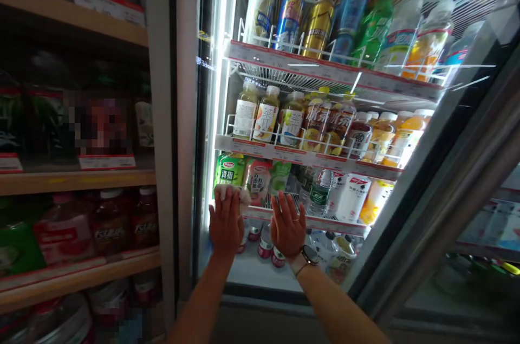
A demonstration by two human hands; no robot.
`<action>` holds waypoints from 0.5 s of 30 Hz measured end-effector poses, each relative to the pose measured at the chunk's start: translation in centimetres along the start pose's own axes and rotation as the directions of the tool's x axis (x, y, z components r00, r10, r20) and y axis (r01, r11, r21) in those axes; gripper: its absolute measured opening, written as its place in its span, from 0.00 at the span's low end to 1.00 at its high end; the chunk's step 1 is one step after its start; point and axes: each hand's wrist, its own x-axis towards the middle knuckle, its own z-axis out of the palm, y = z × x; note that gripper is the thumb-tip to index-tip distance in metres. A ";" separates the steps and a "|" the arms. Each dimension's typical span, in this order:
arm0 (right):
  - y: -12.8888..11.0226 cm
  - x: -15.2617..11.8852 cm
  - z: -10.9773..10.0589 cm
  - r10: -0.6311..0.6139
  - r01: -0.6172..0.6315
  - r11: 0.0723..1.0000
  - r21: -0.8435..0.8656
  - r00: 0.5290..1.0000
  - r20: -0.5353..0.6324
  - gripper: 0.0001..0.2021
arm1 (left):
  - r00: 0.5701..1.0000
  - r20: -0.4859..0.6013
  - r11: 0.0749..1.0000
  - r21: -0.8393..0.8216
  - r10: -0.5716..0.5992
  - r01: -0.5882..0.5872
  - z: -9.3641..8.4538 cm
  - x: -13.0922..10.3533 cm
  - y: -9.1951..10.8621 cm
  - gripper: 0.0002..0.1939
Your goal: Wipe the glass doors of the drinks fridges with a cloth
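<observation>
A pale crumpled cloth (245, 196) lies under the fingers of my left hand (226, 222), which presses it toward the front of a lit drinks fridge. Streaks of reflected light suggest a glass door (345, 89) between my hands and the bottles. My right hand (288, 224) is spread beside it, palm forward, with nothing in it; a watch (309, 255) is on that wrist. Just behind the left hand stand a green carton (229, 168) and a reddish carton (258, 176). A clear water bottle (320, 192) is behind and right of my right hand.
Fridge shelves hold cans (289, 19) on top and tea bottles (266, 114) in the middle. Left of the grey frame (187, 116) are wooden shelves (77, 181) with packaged drinks. A thick dark door frame (439, 170) slants along the right.
</observation>
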 end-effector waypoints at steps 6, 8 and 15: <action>0.0 0.0 0.0 0.009 -0.009 0.999 0.033 1.000 -0.001 0.30 | 0.968 -0.061 0.970 0.022 -0.242 0.244 -1.6 0.4 -4.2 0.31; -0.1 0.0 0.1 0.009 -0.009 0.999 0.040 1.000 0.001 0.30 | 0.951 -0.086 0.954 -0.019 -0.298 0.298 -1.3 0.5 -3.3 0.32; -0.1 0.1 0.4 0.007 -0.006 0.999 0.035 1.000 -0.029 0.29 | 0.989 -0.056 0.985 -0.116 -0.135 0.128 1.5 -0.6 4.2 0.30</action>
